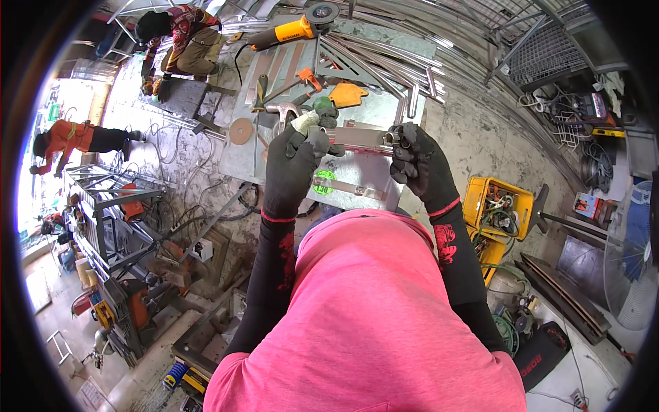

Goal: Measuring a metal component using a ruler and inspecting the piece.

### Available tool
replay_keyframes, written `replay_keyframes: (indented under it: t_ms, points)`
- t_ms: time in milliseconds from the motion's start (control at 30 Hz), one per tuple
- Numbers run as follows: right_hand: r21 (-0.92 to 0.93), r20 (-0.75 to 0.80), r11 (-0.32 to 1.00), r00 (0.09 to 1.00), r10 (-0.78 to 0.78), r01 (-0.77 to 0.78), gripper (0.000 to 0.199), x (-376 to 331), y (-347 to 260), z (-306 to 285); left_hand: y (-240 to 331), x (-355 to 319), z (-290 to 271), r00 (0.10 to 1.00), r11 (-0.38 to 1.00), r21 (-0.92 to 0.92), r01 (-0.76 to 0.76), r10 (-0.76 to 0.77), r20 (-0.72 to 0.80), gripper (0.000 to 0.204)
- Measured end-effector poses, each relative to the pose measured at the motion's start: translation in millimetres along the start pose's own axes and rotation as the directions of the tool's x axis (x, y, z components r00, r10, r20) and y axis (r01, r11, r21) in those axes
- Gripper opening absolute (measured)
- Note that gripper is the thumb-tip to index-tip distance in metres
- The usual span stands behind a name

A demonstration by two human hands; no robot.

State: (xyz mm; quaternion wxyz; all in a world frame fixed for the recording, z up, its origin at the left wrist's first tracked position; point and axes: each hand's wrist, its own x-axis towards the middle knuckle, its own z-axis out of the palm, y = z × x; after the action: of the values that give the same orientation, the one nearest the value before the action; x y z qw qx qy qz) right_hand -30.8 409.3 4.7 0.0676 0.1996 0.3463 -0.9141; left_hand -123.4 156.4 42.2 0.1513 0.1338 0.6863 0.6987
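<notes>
In front of my chest, a short grey metal piece (362,138) lies level between my gloved hands; one end looks rolled or tubular. My left hand (294,161) is closed around its left end, and my right hand (417,159) pinches its right end. Beneath it, the metal-topped table (264,154) carries a metal strip (351,189) and a round green sticker (324,182). Just beyond my left hand are a hammer (280,110), a green-handled tool (261,93) and a brown cutting disc (241,131). An orange-yellow wedge-shaped piece (348,95) lies farther back.
A yellow angle grinder (285,32) rests at the table's far side, near long metal bars (384,65). Yellow crates (498,206) of tools stand right. One person (189,44) crouches at far left; another in orange (75,141) is beyond. Cables (171,147) cross the floor.
</notes>
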Motion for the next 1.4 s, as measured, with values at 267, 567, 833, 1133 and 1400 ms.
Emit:
replay_keyframes:
  t_ms: [267, 567, 833, 1133, 1400]
  points:
    - [0.0, -0.052, 1.0, 0.998, -0.022, 0.022, 0.031, 1, 5, -4, 6, 0, 7, 0.993, 0.994, -0.006, 0.106, -0.106, -0.061, 0.036]
    - [0.005, 0.061, 0.969, 0.967, 0.245, -0.246, 0.046, -5, 14, 16, -5, 16, 22, 0.996, 0.7, -0.713, -0.043, 0.082, 0.021, 0.067]
    - [-0.507, -0.14, 0.838, 0.979, 0.151, -0.201, 0.063, 0, 15, 27, 9, 25, 26, 0.997, 0.544, -0.839, -0.022, 0.077, 0.023, 0.048]
    - [-0.406, -0.149, 0.897, 0.981, 0.124, -0.175, 0.051, 36, 32, 28, 24, 43, 50, 0.975, 0.704, -0.71, -0.012, -0.151, -0.166, 0.05]
    - [-0.131, -0.272, 0.953, 0.934, 0.231, -0.273, 0.033, 32, 39, 39, 20, 54, 68, 0.919, 0.786, -0.617, -0.034, -0.219, -0.329, 0.038]
